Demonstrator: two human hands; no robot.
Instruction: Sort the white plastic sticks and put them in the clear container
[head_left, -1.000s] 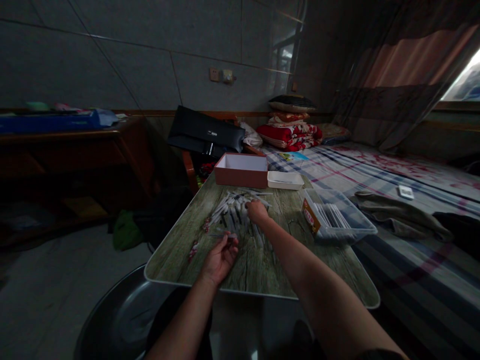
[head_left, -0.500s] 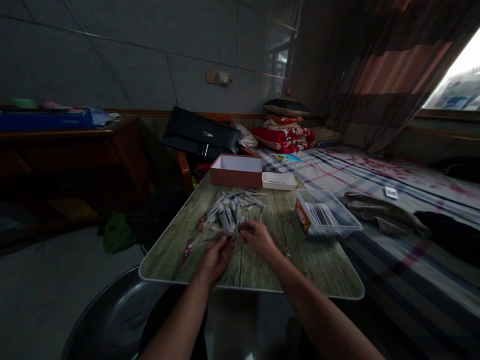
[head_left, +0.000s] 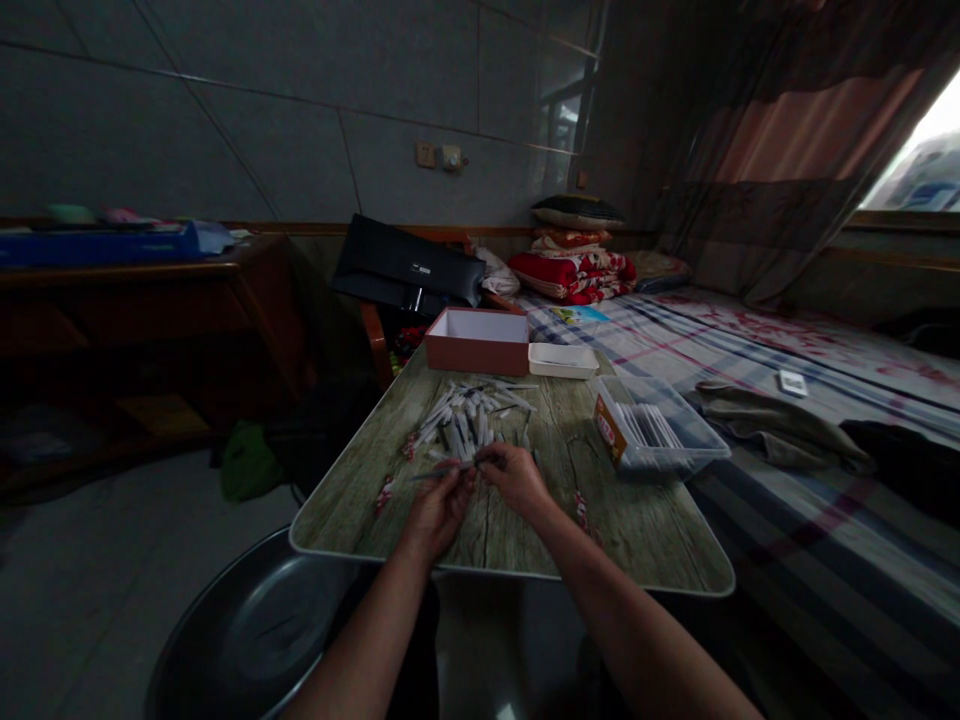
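A dark cushion (head_left: 577,212) tops the stacked bedding (head_left: 574,277) on the plaid-covered bed (head_left: 652,340), right; a curtain (head_left: 795,140) hangs beside the bright window (head_left: 926,165). Lower left, a round basin (head_left: 274,615) sits near a green bundle (head_left: 250,463).

Dim. Grey tiled wall (head_left: 262,60) rises beyond the hands (head_left: 436,515); left of them stands brown wooden desk (head_left: 150,308), right, pink-and-brown curtain (head_left: 810,135), bright window (head_left: 926,170).

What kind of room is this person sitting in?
Probably a bedroom in a home: a wide bed with a plaid cover takes up the right side, folded red-and-white bedding is piled at its far end, and a curtain hangs by the window.
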